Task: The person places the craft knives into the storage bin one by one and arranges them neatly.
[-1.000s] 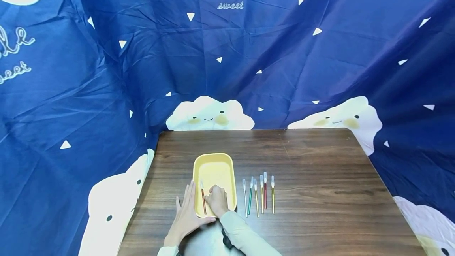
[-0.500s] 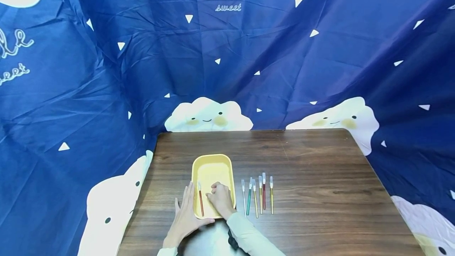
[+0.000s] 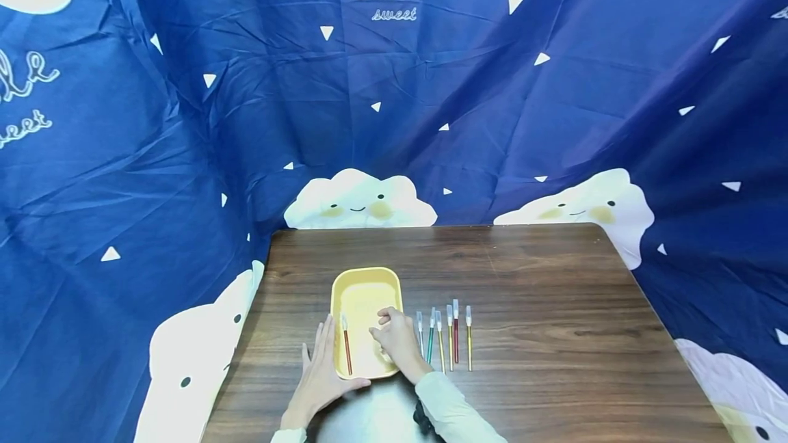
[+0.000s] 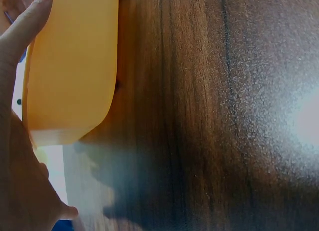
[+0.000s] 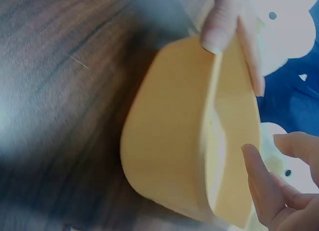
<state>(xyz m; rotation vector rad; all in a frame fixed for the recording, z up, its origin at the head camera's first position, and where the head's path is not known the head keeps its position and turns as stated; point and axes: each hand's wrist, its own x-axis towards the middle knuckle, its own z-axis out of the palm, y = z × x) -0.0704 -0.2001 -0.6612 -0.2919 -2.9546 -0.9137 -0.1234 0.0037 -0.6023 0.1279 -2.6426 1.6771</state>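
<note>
Along the left side of the yellow tray, my left hand rests with straight fingers, its thumb at the near rim. A red pen with a clear cap lies inside, on the tray's left side. My right hand is over the tray's right part. In the right wrist view, the right hand has its thumb and forefinger apart with nothing between them. The left wrist view shows the left hand against the tray wall.
Several capped pens lie side by side just right of the tray on the wooden table, among them a green pen, a red pen and a gold pen. A blue cloth with white clouds hangs behind the table.
My right hand has moved right, away from the red pen in the tray, and its fingers have loosened. The left hand stays at the tray.
</note>
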